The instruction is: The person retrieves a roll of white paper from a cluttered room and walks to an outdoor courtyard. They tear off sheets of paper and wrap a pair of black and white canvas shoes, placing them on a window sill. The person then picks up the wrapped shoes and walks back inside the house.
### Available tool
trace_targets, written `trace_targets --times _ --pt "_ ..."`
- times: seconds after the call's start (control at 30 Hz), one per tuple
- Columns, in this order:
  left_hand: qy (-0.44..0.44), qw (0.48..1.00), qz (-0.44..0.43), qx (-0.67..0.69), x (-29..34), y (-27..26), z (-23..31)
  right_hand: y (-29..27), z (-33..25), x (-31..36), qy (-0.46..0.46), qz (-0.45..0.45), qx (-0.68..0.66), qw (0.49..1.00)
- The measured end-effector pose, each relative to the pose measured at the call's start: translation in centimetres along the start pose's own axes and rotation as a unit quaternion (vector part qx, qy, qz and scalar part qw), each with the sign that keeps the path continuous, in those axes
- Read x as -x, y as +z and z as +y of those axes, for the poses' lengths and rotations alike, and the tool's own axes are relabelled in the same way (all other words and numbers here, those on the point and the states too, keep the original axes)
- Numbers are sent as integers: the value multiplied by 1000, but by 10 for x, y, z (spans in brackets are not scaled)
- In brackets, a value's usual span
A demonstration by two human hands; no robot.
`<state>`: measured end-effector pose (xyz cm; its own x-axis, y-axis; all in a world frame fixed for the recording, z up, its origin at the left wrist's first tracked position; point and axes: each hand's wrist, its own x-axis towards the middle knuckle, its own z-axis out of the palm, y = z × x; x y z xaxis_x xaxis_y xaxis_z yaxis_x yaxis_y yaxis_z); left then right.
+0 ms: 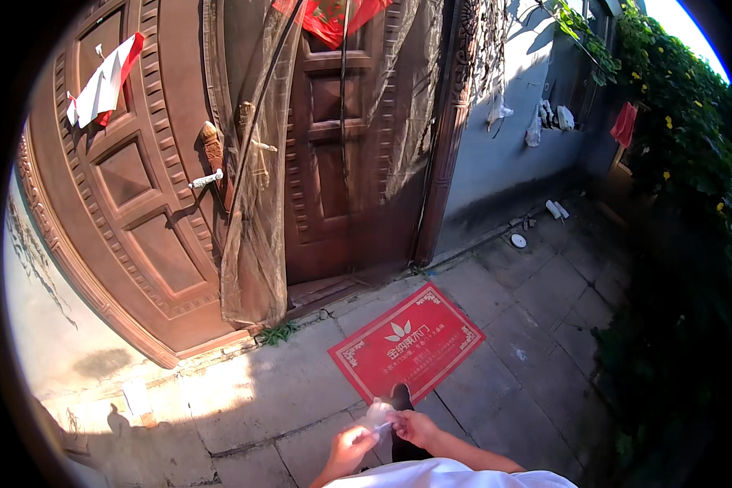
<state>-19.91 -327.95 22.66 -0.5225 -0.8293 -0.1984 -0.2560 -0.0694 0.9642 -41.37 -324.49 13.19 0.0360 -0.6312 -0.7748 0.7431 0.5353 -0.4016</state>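
Low in the view, my left hand [354, 446] and my right hand [415, 427] are close together in front of my body. Between them is a crumpled, whitish see-through piece that looks like thin plastic [379, 410]. The fingers of both hands are closed on it, the left from the near left side and the right from the right. A thin white strip runs between the fingertips; whether it belongs to the plastic I cannot tell. My dark shoe [401, 395] shows just beyond the hands, at the near edge of a red doormat [415, 337].
Ahead stands a brown panelled double door [150, 187] with a white-wrapped handle [207, 179] and a sheer curtain [256, 236]. Grey paving [512, 374] surrounds the mat. A white round dish [519, 241] and white rolls [557, 210] lie near the wall. Leafy vines [683, 122] line the right.
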Motion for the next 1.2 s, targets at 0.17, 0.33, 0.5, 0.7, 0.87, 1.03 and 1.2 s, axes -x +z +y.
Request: trace_targets --times 0.17,0.33,0.5,0.7,0.87,1.03,1.2 --pt "-85 994 -15 66 -116 -26 39 27 -113 -86 -9 -169 113 979" --pt "-109 983 10 150 -219 -41 100 99 -247 -117 -83 -131 369 917" --pt "-57 973 91 206 -318 -50 114 100 -360 -185 -221 -128 475 842" --pt "-17 960 172 222 -410 -95 110 190 -485 -241 -345 -139 554 745" --pt "58 947 182 259 -516 -151 144 333 -598 -284 -480 -129 605 622" --pt "-16 949 169 266 -612 -221 141 493 -692 -343 -706 -39 623 335" --pt "12 925 137 354 -703 -284 169 526 -775 -432 -634 134 755 100"
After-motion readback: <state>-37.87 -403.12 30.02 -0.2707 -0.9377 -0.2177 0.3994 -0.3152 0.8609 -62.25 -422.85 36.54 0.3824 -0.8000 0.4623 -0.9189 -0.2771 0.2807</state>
